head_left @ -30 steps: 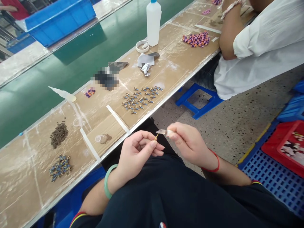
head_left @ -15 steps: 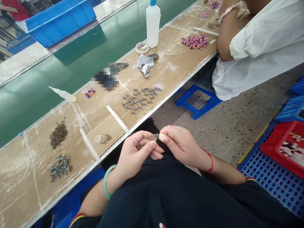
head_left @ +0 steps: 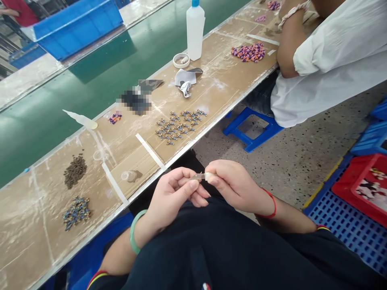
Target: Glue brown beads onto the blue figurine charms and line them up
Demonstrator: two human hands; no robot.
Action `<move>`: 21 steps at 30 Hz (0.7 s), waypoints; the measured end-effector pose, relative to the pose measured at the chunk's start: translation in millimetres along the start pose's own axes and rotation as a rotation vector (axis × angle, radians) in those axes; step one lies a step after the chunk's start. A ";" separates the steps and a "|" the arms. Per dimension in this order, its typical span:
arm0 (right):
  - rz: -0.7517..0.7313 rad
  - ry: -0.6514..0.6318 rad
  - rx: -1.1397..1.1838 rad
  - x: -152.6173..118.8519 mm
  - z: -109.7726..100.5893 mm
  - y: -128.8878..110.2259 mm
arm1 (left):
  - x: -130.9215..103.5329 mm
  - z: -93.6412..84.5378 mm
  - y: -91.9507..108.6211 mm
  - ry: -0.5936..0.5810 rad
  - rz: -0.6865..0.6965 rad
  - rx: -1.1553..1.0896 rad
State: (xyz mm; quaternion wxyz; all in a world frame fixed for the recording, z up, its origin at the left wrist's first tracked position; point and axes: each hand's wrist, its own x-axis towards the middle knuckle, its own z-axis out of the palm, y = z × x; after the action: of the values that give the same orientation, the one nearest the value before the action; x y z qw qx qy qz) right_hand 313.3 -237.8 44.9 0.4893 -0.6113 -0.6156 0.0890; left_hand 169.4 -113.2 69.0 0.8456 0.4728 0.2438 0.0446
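Note:
In my closed right hand (head_left: 232, 185) is a small knife (head_left: 199, 176) with a flat grey blade and a whitish wrapping by the fingers. Its blade points left, across the fingertips of my left hand (head_left: 177, 193). The thumb and forefinger of that left hand are pinched together. Whatever lies between them is too small to name; only a tiny yellowish tip shows beside the blade. Both hands are in front of my dark shirt, just off the table's edge. Small blue-and-gold figures (head_left: 177, 125) are spread on the table beyond them, and more lie in a heap (head_left: 76, 212) at the left.
Brown bits (head_left: 75, 171), a small clear cup (head_left: 129, 176) and a squeeze bottle (head_left: 83, 119) are on the cardboard-covered table (head_left: 121, 139). Farther along are a tape roll (head_left: 181, 60) and a white bottle (head_left: 195, 34). A co-worker in a white shirt (head_left: 335, 60) sits at the right.
The knife blade has shifted slightly and turned a little in my right hand's grip. My left hand keeps its pinch; the table items stay put.

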 end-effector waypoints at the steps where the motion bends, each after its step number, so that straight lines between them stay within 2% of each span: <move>1: -0.006 0.003 -0.006 0.4 1.0 0.1 | -0.3 0.2 0.4 0.006 0.006 0.004; 10: 0.000 0.016 -0.050 0.4 2.5 -3.6 | -6.6 9.0 4.5 0.142 0.148 0.222; 15: 0.030 0.038 -0.102 -3.0 5.1 -6.1 | -7.0 10.6 3.3 0.179 0.213 0.333; 21: 0.142 0.214 -0.222 -6.0 2.8 -2.2 | -7.7 11.4 4.6 0.180 0.172 0.326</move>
State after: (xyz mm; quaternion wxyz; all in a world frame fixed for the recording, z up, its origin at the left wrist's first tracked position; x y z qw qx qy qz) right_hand 308.5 -242.0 42.1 0.4741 -0.7095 -0.5213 -0.0108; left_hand 168.5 -121.9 80.6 0.7258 0.6166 0.2810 0.1186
